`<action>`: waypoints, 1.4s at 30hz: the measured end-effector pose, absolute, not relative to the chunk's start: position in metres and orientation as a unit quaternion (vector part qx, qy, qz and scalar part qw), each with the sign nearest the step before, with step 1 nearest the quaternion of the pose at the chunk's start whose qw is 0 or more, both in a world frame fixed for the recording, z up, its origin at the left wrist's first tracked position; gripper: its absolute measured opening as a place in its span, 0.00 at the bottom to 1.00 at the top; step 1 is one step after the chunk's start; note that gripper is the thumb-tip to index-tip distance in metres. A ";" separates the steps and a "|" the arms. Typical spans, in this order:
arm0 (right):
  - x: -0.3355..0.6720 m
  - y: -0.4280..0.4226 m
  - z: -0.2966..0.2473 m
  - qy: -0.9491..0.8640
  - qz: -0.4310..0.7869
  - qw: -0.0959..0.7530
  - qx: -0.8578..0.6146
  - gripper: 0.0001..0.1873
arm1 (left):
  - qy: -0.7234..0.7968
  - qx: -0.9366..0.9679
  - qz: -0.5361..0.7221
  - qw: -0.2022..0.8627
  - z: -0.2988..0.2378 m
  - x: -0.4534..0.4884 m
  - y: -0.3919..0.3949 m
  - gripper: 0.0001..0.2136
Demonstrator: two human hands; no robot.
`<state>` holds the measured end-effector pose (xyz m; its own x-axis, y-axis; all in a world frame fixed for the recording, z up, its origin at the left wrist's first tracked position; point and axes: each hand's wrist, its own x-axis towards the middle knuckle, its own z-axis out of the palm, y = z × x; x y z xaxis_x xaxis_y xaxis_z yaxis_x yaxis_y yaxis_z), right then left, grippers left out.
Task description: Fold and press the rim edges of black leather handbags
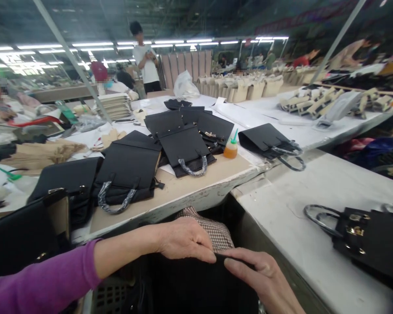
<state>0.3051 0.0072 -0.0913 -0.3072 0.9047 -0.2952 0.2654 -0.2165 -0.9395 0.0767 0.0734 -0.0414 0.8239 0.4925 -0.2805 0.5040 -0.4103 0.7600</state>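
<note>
In the head view, a black handbag is at my lap, its upper edge running between my hands. My left hand comes across from the left in a purple sleeve, with thumb and fingers pinched on that edge. Just to the right, my right hand grips the same edge between thumb and fingers. The lower part of the bag runs out of the frame. Checked cloth shows beyond my hands.
Black handbags with wrapped handles lie on the worktable. Near its edge stands a glue bottle with a green nozzle. Another black handbag lies on the white table at right. A plastic crate sits below left. Several people work farther back.
</note>
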 end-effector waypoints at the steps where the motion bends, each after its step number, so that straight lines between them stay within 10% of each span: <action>1: 0.306 0.007 -0.092 -0.553 0.589 0.281 -0.518 0.15 | 0.304 0.829 -0.014 0.468 -0.041 0.069 0.075 0.16; 26: 0.308 0.025 -0.106 -0.459 0.654 0.285 -0.530 0.21 | 0.488 0.719 -0.005 0.494 -0.040 -0.009 0.059 0.11; 34: 0.260 0.029 -0.079 -0.822 0.201 0.232 -0.480 0.21 | 0.494 0.743 0.034 0.451 -0.042 0.003 0.056 0.08; 37: 0.212 0.027 -0.072 -0.853 0.213 0.164 -0.448 0.27 | 0.468 0.744 0.074 0.471 -0.041 0.002 0.057 0.13; 42: 0.189 0.036 -0.080 -0.839 0.258 0.154 -0.454 0.08 | 0.528 0.720 0.054 0.447 -0.043 -0.030 0.055 0.11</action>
<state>0.1895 0.0355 -0.0804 -0.5413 0.8405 0.0242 0.6819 0.4556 -0.5723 -0.0298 0.0547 -0.0425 0.4371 0.8084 -0.3942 0.7117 -0.0429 0.7012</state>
